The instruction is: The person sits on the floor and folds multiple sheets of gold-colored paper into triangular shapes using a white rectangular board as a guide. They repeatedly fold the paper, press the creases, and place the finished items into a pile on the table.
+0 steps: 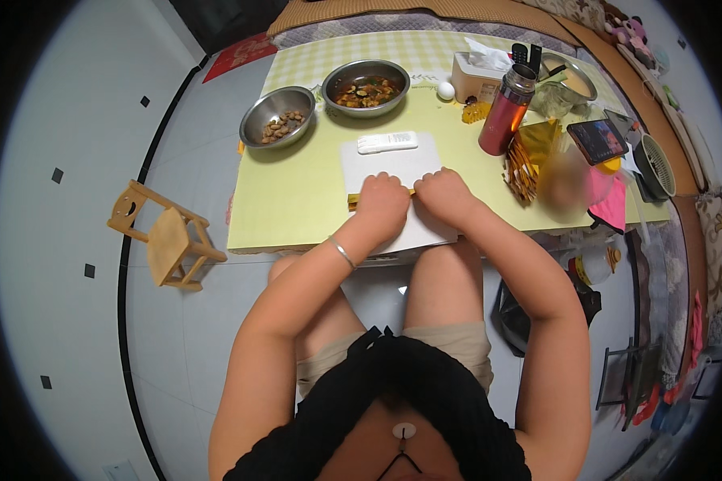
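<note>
My left hand (383, 204) is closed on a narrow gold paper strip (352, 201), whose folded-looking end sticks out on its left side. Right beside it, my right hand (444, 194) is closed too, and a sliver of gold shows between the two hands at its fingers. Most of the strip is hidden under my fingers. Both hands rest over a white sheet (425, 152) near the table's front edge. A long white plastic piece (387, 143) lies on the sheet just beyond them.
Two metal bowls, one with brown nuts (283, 127), one with food (369, 92), stand far left on the table (289, 200). To the right are a red thermos (505, 112), gold papers (529, 152), a phone (598, 141) and a tissue box (477, 76). A wooden chair (168, 236) stands left.
</note>
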A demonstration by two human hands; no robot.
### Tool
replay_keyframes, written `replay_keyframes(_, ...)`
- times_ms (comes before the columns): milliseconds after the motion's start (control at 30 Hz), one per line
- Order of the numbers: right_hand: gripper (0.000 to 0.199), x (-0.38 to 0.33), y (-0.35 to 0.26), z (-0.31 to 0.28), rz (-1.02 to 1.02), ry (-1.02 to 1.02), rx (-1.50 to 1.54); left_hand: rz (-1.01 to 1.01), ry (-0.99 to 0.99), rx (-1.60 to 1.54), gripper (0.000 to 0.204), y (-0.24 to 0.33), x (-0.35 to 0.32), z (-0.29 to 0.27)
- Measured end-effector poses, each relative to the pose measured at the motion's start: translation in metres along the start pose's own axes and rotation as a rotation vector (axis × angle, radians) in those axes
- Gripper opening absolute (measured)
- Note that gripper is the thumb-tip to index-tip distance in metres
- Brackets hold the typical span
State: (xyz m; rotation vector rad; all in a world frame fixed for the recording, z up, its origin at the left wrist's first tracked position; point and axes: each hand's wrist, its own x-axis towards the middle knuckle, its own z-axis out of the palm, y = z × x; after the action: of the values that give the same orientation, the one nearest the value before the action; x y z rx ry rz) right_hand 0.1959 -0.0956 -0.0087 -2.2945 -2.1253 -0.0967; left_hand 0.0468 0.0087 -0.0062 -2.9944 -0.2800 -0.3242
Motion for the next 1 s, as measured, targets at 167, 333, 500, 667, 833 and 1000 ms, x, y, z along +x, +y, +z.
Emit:
replay_keyframes(167,0.044,-0.004,0.002,-0.026,0.172,0.139,0.263,-0.116,-0.122,-0.004,0.017,-0.003,0.028,-0.017)
replay_keyframes(333,0.089,-0.001,0.04,-0.002,0.573,0.496,0.69,-0.218,-0.037,0.024,0.017,-0.061,0.073,-0.072)
replay_keyframes(500,0.107,-0.003,0.057,0.031,0.542,0.548,1.148,-0.161,0.131,-0.17,0.013,-0.069,0.058,-0.122)
replay_keyframes(667,0.108,-0.026,0.041,0.01,0.186,0.638,1.069,0.165,0.097,-0.973,0.025,-0.098,0.013,-0.107)
replay_keyframes(833,0.044,-0.067,0.016,-0.003,-0.103,0.441,0.589,0.069,-0.186,-1.312,0.025,-0.112,-0.003,-0.047)
replay_keyframes(1000,0.057,-0.085,-0.008,0.004,-0.214,0.167,0.549,-0.014,-0.368,-1.277,0.02,-0.114,-0.005,-0.007)
